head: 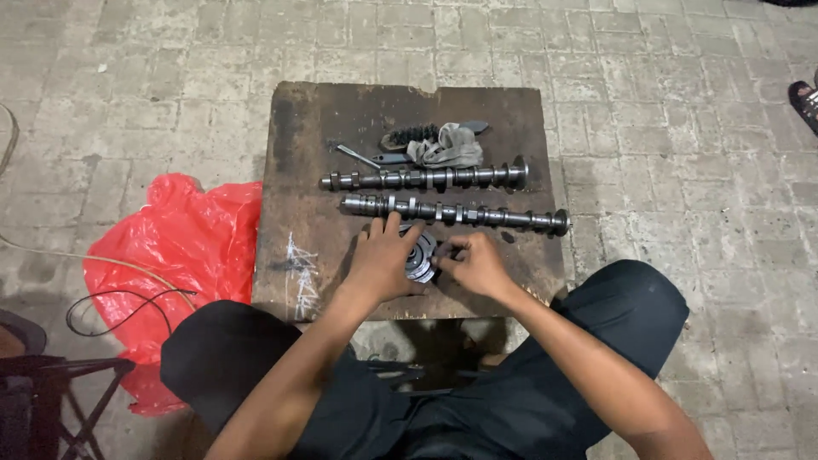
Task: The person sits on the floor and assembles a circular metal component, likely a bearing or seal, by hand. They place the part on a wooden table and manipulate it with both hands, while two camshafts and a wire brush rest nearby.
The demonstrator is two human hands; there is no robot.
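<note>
Between your two hands, on the near edge of the dark wooden board (298,255), sits a round metal gear-like part (420,256), perhaps a cam sprocket, though your fingers hide much of it. Your left hand (382,260) lies spread over its left side, fingers fanned and pressing down on it. Your right hand (477,266) comes in from the other side with the fingertips drawn together, pinching at the part's right rim; what exactly they grip is too small to tell. Both hands touch the part, so neither is nearer than the other.

Just beyond your fingertips lies the nearer camshaft (456,213), its long axis running left to right across you, its left end almost at the tips of your left fingers. Parallel behind it lies the second camshaft (426,178). Farther off still rest a grey rag (445,146), a black brush (409,135) and a thin metal tool (358,157). Well out to the left of your left arm, a red plastic bag (170,255) lies on the paving stones (682,128)
</note>
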